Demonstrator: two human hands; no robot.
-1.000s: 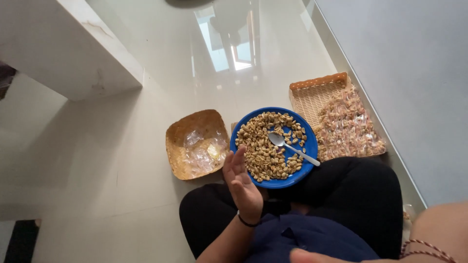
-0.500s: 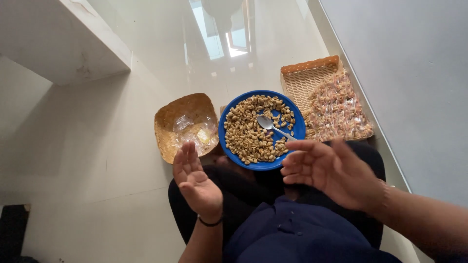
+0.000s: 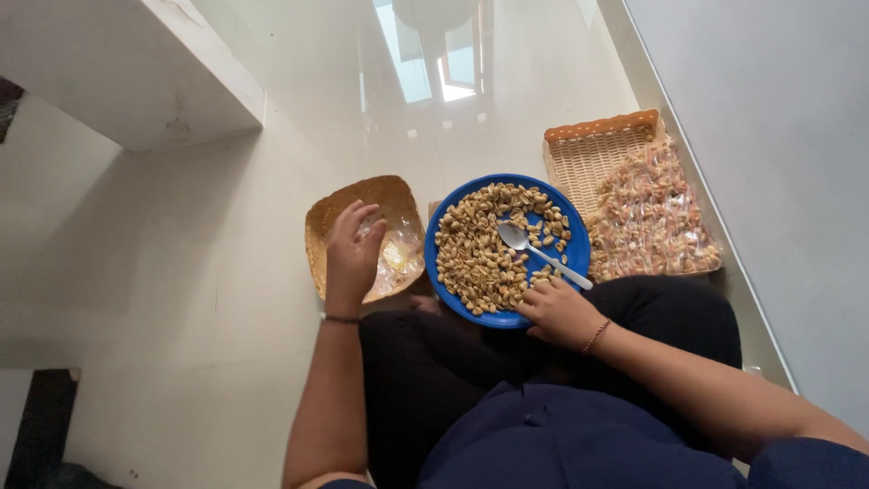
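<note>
- Glossy pale tiled floor [image 3: 226, 299] carries everything; a grey wall [image 3: 769, 136] runs along its right edge and a white ledge [image 3: 118, 63] overhangs its upper left corner.
- Rectangular wicker tray [image 3: 597, 149] lies by the wall edge, its near part heaped with small clear packets [image 3: 652, 222].
- Blue plate [image 3: 570, 249] sits just left of the tray, filled with peanuts [image 3: 480, 254]; a white spoon [image 3: 541, 254] lies on them, handle pointing lower right.
- Brown woven bowl [image 3: 339, 213] is just left of the plate, with clear wrappers inside.
- Left hand [image 3: 351, 254]: forearm straight out, palm down over the bowl, fingers spread and lightly bent, holding nothing.
- Right hand [image 3: 559, 312]: wrist bent inward at the plate's near rim, fingers curled down onto the peanuts beside the spoon handle; whether they pinch anything cannot be told.
</note>
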